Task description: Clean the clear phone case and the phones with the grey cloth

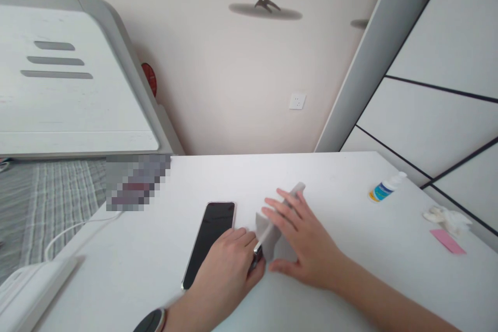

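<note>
My left hand (233, 257) is closed around a small dark object with a shiny metal edge (257, 251). Most of that object is hidden by my fingers, so its kind cannot be made out. Against it stands a thin, pale grey sheet (268, 236), upright and slanting away to the right. My right hand (298, 238) lies along the sheet's right side, fingers stretched and spread, covering part of it. A black-screened smartphone (210, 236) rests on the white table, just left of and partly behind my left hand.
On the white table (330, 181) at right are a small white bottle (387, 187), a crumpled white tissue (447, 218) and a pink slip (447, 241). A white device (37, 290) with a cable (73, 226) is at lower left. The wall (233, 88) stands behind.
</note>
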Demonstrator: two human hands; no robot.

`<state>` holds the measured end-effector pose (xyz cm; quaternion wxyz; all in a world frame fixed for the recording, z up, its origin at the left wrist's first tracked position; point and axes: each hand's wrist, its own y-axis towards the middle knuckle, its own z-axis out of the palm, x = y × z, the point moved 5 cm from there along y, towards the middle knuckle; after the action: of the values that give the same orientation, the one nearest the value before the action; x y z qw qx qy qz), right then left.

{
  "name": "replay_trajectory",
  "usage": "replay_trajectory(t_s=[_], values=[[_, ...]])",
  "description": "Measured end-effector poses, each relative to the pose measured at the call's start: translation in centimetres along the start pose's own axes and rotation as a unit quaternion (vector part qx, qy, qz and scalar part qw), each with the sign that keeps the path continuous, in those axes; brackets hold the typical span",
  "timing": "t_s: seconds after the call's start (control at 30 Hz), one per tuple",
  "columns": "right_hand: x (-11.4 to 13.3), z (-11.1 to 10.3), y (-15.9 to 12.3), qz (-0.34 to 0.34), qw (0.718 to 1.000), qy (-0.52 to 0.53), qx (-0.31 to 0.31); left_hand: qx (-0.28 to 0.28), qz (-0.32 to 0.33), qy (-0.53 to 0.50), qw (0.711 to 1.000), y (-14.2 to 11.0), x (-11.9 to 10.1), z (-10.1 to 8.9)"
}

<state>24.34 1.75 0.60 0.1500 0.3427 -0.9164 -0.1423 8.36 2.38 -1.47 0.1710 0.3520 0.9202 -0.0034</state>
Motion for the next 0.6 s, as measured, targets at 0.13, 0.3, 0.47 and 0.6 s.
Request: replay_trajectory(t_s=[0.13,0.3,0.47,0.6], values=[[1.6,0.4,0.3,-0.074,0.997,0.018,0.028,-0.019,0.014,-0.01,1.0,-0.1,0.2,0.2],[-2.9,-0.5,0.0,0.075,0.996,-0.032,-0.038,-0.001,0.006,0.019,1.0,0.2,-0.3,-0.2],[1.6,0.7,0.1,-0.056,0.998,0.006,0.034,-0.032,0.026,-0.009,0.999,0.0,0.0,0.2],[0.0,0.4,0.2,-0.027,0.999,-0.01,0.016,-0.029,0.019,0.005,0.999,0.0,-0.1,0.1]])
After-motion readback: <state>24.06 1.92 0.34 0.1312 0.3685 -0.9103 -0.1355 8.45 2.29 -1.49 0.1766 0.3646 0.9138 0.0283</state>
